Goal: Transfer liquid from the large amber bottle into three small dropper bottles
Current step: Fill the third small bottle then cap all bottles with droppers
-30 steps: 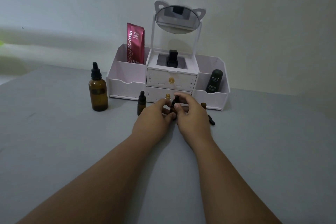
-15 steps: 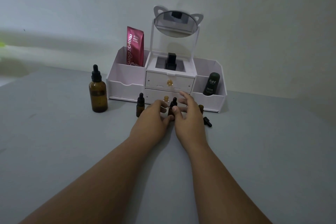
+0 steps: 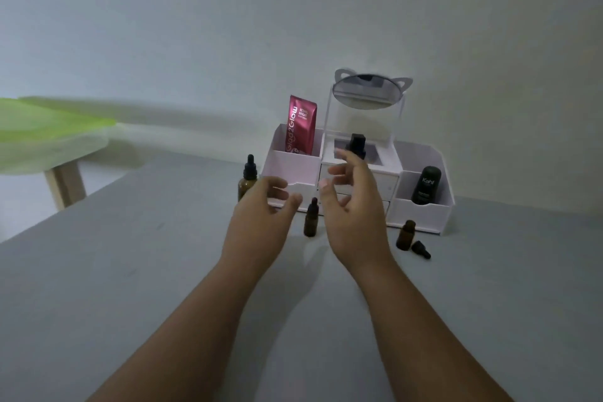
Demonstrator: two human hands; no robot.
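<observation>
Capped dropper bottle point(image 3: 310, 218) stands between both empty, seemingly raised hands.

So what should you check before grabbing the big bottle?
1. Left hand free: ok, open and holding nothing.
2. Right hand free: ok, open and holding nothing.
3. Big bottle within reach: ok, upright just behind the left hand, partly hidden by it.
4. Big bottle's cap off: not ok, the dropper cap is still on.
5. Small bottles ready: not ok, one stands uncapped with its dropper lying beside it, one is still capped, and the third cannot be seen.
6. Liquid level in the big bottle: cannot tell, too dark.
</observation>
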